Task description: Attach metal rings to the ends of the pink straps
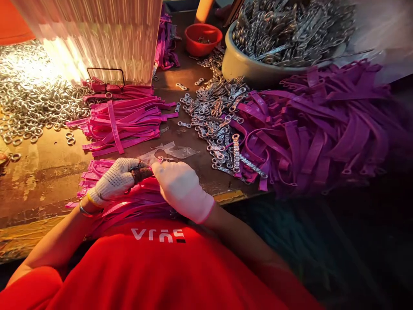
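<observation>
Over pink straps [138, 200] on the table [38, 176], the left hand [116, 178] and right hand [180, 185] curl together, their hold too hidden to tell, with metal rings [41, 103] leftward, and metal links [216, 116] and purple straps [316, 129] crowding rightward.

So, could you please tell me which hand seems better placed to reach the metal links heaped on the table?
Probably the right hand: the metal links lie beyond it, to its right, while the left hand is farther off. Both are closed, fingers close together, so neither looks free.

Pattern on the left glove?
Left glove: whitish with rows of small dark dots; best seen in the head view.
</observation>
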A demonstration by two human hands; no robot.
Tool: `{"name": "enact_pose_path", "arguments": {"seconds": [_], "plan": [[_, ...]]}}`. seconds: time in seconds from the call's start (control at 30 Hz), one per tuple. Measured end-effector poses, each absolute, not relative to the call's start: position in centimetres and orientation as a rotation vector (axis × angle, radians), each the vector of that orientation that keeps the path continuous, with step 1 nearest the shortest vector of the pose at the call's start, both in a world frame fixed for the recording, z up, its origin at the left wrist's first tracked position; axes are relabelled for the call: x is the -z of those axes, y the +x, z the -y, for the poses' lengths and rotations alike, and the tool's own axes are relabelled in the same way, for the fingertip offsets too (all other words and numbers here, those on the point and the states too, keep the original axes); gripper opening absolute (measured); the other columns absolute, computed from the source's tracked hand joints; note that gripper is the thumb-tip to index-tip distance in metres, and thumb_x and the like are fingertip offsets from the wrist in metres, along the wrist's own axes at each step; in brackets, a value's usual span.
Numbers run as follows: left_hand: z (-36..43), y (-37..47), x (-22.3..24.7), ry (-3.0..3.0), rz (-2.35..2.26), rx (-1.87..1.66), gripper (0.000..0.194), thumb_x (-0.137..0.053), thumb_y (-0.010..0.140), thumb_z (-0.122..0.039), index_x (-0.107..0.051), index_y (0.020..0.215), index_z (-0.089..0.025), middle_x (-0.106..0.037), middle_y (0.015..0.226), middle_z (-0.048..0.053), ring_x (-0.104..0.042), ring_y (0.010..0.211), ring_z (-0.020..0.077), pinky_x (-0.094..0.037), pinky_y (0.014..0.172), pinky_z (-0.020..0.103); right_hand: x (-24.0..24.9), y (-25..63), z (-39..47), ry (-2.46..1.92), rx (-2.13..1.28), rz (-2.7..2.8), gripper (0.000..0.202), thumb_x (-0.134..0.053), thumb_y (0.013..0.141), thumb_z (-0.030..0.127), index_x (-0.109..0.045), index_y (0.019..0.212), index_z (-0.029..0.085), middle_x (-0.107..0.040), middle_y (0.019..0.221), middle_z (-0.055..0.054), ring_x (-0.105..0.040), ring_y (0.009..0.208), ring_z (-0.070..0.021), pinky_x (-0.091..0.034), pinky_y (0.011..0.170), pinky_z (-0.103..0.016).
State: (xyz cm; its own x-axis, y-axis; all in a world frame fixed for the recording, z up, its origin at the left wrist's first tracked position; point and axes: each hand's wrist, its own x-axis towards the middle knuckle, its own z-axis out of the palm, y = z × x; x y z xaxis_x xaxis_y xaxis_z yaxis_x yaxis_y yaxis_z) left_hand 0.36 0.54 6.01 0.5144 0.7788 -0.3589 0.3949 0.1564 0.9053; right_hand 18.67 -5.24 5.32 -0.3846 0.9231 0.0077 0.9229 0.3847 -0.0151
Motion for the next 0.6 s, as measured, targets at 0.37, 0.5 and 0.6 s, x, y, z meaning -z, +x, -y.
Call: {"name": "enact_pose_path", "arguments": {"seconds": [0.37,0.5,0.6], "plan": [[-1.5,0.6,-5.2,1.482,-0.978,-0.313,0.029,-0.073,0.082,-0.041,-0.067,0.069,-0.016,-0.053,0.058,0.000,-0.038,0.050,0.0091,-0.026,0.046,0.021,-4.3,19.0,4.0,-1.524,-0.508,2.246,0.025,-0.047,0.100,0.015,-0.061,0.121,0.014,-0.074,0.106,-0.011,-0.067,0.097,-0.0220,-0.044,0.085,-0.030],[-1.2,0.1,-5.1,1.309,-0.972,-0.245,0.046,-0.068,0.086,-0.057,-0.058,0.066,-0.017,-0.048,0.054,-0.001,-0.039,0.044,0.0085,-0.026,0.041,0.021,-2.9,19.1,3.3,-1.409,-0.540,2.068,0.027,-0.045,0.100,0.013,-0.059,0.124,0.017,-0.074,0.114,-0.009,-0.067,0.103,-0.0201,-0.046,0.092,-0.029],[-0.6,-0.1,-4.8,1.278,-1.020,-0.274,0.048,-0.067,0.085,-0.061,-0.060,0.069,-0.016,-0.051,0.053,0.000,-0.042,0.042,0.0087,-0.027,0.040,0.021,-3.2,19.4,3.3,-1.466,-0.489,2.151,0.031,-0.050,0.100,0.017,-0.056,0.130,0.015,-0.071,0.120,-0.013,-0.065,0.109,-0.0236,-0.046,0.094,-0.034]]}}
